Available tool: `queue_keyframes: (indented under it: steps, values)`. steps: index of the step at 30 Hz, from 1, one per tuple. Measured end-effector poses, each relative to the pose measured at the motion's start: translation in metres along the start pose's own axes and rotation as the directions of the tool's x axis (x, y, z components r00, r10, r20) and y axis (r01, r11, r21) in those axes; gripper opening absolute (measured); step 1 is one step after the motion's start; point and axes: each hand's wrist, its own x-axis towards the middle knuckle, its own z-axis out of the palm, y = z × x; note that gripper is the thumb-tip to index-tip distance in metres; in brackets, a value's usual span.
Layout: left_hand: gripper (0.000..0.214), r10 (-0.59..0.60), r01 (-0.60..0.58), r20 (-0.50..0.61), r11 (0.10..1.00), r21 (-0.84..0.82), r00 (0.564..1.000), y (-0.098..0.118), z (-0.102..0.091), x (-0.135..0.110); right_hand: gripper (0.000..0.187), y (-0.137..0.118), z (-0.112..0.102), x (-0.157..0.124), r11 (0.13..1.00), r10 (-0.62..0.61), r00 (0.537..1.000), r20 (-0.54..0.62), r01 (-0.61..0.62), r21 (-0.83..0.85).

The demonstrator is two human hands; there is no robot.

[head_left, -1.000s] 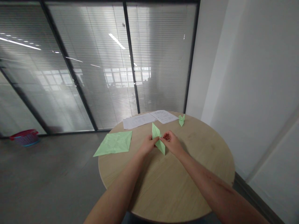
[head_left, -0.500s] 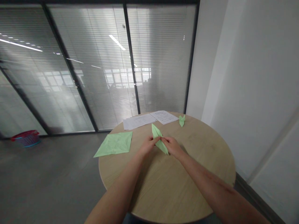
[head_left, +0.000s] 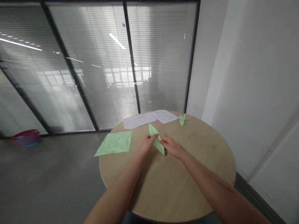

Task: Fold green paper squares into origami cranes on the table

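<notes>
A light green sheet of paper, folded into a long narrow diamond [head_left: 159, 147], is held above the middle of the round table. My left hand [head_left: 147, 143] grips its left edge, with the thumb lying across the front face. My right hand [head_left: 171, 145] pinches the right edge lower down, thumb in front; its other fingers are partly hidden. The diamond tilts, its upper tip leaning left and its lower tip pointing down to the right.
The round wooden table [head_left: 177, 186] bears a green paper sheet [head_left: 115, 143] overhanging its left edge, white printed sheets [head_left: 140, 120] at the back and a small folded green paper piece [head_left: 182, 120] at the back right. A red and blue basket [head_left: 27, 138] sits on the floor.
The folded paper has shifted slightly left and turned to show more of its flat face. My right hand has slid a little lower along its edge, away from my left thumb.
</notes>
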Motion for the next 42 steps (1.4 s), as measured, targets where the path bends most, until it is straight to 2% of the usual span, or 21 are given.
queue_keyframes:
  steps: [8,12,16,24,26,29,31,33,37,42]
  values:
    - [0.041,-0.059,0.072,0.099,0.988,-0.135,0.993,0.006,-0.001,-0.004,0.048,0.006,0.000,0.000,0.982,0.056,0.996,0.072,-0.068,0.176]
    - [0.043,-0.039,0.046,0.129,0.998,-0.052,0.991,0.006,0.000,-0.005,0.050,0.007,0.001,0.000,0.988,0.070,0.997,-0.033,-0.064,0.140]
    - [0.040,-0.009,0.009,0.107,1.000,0.007,0.994,0.008,0.001,-0.008,0.050,0.007,0.001,0.000,0.994,0.066,0.996,-0.056,-0.061,0.092]
    - [0.031,0.152,-0.169,0.105,0.969,0.178,0.983,0.008,0.002,-0.007,0.043,0.009,0.001,0.002,0.997,0.073,0.986,-0.150,-0.072,0.011]
    - [0.032,0.198,-0.213,0.103,0.961,0.178,0.975,0.008,0.002,-0.005,0.042,0.006,0.000,0.002,0.998,0.067,0.979,-0.193,-0.068,0.001]
    - [0.041,0.192,-0.194,0.026,0.975,0.111,0.981,0.007,0.000,-0.003,0.040,0.000,-0.002,0.001,0.998,0.068,0.961,-0.267,-0.069,0.008]
    - [0.037,0.172,-0.169,-0.027,0.983,0.075,0.985,0.008,-0.002,-0.003,0.039,-0.002,-0.004,0.001,0.998,0.068,0.951,-0.302,-0.060,0.037]
    - [0.030,0.173,-0.171,-0.017,0.982,0.083,0.985,0.009,-0.003,-0.002,0.039,-0.003,-0.006,0.001,0.997,0.070,0.942,-0.328,-0.052,0.064]
    - [0.029,0.192,-0.200,0.059,0.959,0.199,0.980,0.008,-0.003,-0.002,0.041,-0.002,-0.006,0.001,0.997,0.056,0.944,-0.325,-0.035,0.072]
    - [0.027,0.257,-0.242,0.013,0.889,0.388,0.966,0.007,0.000,-0.003,0.042,-0.001,-0.004,0.000,0.999,0.023,0.958,-0.286,-0.016,0.029]
